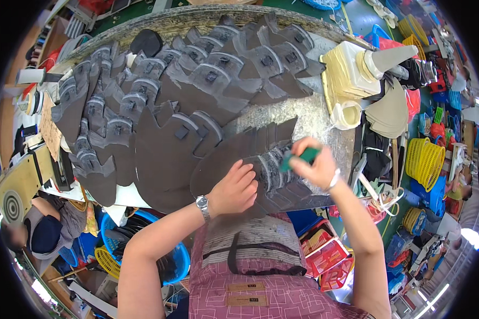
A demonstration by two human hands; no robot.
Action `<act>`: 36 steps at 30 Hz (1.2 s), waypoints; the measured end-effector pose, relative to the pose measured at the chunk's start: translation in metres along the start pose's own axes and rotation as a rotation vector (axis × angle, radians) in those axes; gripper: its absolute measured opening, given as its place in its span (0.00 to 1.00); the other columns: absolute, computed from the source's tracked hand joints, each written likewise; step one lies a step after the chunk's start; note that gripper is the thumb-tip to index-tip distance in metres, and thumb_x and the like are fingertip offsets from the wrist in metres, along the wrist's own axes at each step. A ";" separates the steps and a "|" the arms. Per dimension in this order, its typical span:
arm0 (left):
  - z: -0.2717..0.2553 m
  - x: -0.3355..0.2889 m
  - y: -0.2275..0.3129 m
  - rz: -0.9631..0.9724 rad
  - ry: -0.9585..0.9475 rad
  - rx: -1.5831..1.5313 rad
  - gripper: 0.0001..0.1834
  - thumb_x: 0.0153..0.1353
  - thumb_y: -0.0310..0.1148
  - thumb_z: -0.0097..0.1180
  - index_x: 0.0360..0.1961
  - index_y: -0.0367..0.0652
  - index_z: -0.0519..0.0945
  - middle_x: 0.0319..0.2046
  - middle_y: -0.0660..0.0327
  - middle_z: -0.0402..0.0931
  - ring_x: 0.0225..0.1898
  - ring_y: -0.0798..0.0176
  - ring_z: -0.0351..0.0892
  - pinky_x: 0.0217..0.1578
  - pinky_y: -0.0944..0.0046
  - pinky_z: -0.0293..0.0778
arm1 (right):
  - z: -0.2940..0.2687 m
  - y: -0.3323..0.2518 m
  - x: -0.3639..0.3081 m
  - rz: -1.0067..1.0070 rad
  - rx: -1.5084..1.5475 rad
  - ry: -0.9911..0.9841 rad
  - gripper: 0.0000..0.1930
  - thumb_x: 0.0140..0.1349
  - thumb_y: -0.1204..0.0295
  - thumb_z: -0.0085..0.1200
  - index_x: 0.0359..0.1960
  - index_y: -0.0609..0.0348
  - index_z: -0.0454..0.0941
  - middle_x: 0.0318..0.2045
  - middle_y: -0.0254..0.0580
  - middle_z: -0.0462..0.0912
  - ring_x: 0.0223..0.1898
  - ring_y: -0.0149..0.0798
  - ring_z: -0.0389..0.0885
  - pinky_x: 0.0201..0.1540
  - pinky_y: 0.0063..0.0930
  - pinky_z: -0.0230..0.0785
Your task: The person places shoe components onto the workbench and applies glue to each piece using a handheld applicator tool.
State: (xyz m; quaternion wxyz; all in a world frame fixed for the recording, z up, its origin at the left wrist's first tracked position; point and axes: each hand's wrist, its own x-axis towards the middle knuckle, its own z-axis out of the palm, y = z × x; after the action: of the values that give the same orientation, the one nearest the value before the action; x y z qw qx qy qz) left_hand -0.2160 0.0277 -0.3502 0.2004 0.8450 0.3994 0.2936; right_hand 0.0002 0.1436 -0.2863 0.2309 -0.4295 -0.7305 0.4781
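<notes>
On the near part of the workbench lies a fanned stack of dark, flat shaped pieces (223, 166), overlapping like steps, with grey bands along their cut ends. My left hand (234, 187) rests on the near side of this stack, fingers loosely bent over it and nothing seen in them. In my right hand (320, 169) is a small green block or pad (308, 154), gripped over the banded ends at the stack's right; its exact kind is unclear. Farther back and left spread many similar dark pieces (207, 80), overlapping in rows, several with small dark squares on them.
A cream-crusted container (346, 69) with a grey cone-shaped nozzle stands at the bench's right, an open cream cup (347, 114) beside it. Rounded beige sheets (387, 111) lie beyond. Below are a blue basket (181, 263) and red crates (324, 255). Another person (50, 228) sits at left.
</notes>
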 end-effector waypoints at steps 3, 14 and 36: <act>0.000 0.004 -0.002 0.015 -0.007 -0.013 0.19 0.42 0.32 0.61 0.36 0.37 0.72 0.42 0.49 0.68 0.51 0.44 0.66 0.55 0.41 0.61 | -0.022 0.033 -0.029 0.053 -0.076 0.080 0.08 0.43 0.75 0.55 0.23 0.57 0.68 0.24 0.43 0.76 0.25 0.40 0.76 0.30 0.29 0.69; -0.025 -0.007 0.004 0.054 -0.213 0.028 0.28 0.47 0.47 0.60 0.43 0.38 0.71 0.50 0.49 0.67 0.56 0.44 0.63 0.58 0.42 0.55 | -0.074 0.039 -0.073 -0.158 -0.333 0.441 0.14 0.38 0.77 0.62 0.27 0.57 0.69 0.28 0.41 0.76 0.30 0.39 0.75 0.36 0.29 0.69; -0.044 -0.046 -0.005 0.090 -0.364 0.160 0.36 0.39 0.47 0.65 0.52 0.53 0.68 0.50 0.57 0.65 0.59 0.49 0.58 0.57 0.39 0.54 | 0.058 -0.025 -0.016 0.043 -0.073 0.000 0.20 0.35 0.70 0.71 0.29 0.58 0.73 0.31 0.42 0.78 0.32 0.40 0.79 0.34 0.32 0.72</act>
State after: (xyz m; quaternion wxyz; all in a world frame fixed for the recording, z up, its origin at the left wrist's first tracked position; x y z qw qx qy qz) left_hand -0.2710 -0.0016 -0.3359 0.1882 0.9144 0.3406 0.1119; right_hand -0.0453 0.0964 -0.2882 0.2048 -0.4531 -0.7382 0.4559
